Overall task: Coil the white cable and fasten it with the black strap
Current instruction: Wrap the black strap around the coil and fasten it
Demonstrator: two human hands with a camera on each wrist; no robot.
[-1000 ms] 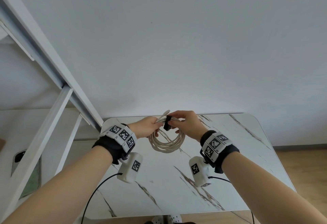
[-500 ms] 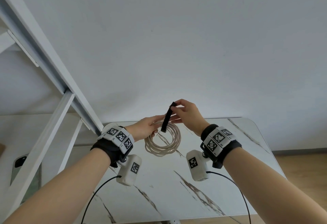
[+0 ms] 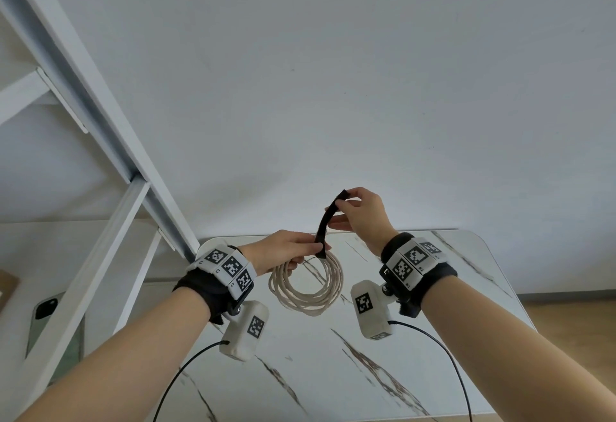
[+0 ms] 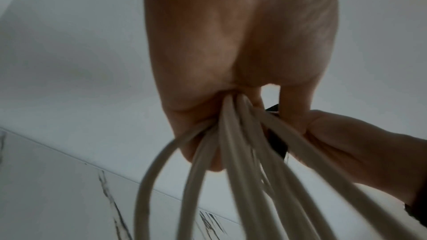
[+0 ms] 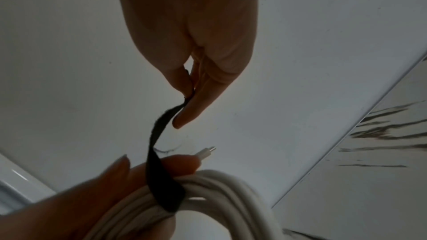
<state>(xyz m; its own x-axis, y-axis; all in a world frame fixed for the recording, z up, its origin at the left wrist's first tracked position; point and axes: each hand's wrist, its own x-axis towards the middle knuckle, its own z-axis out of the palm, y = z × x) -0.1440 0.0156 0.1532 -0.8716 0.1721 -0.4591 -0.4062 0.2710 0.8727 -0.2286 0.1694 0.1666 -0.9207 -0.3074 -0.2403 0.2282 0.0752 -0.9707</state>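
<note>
White wall, marble table [image 3: 466, 288] — left hand [image 3: 283, 251] grips coiled cable [image 3: 306, 288], right hand [image 3: 363, 211] pinches strap [image 3: 328, 218]

Two hands are in view: one left hand [image 3: 283, 250] and one right hand [image 3: 361, 213]. There is one white cable [image 3: 306, 288], wound into a single coil of several loops, with one plug tip [image 5: 206, 151] showing. One black strap [image 3: 328, 221] is present. One marble-patterned table [image 3: 433, 371] lies below. Each wrist carries one marker band and one white camera unit, two of each. One phone [image 3: 45, 325] lies at far left.
</note>
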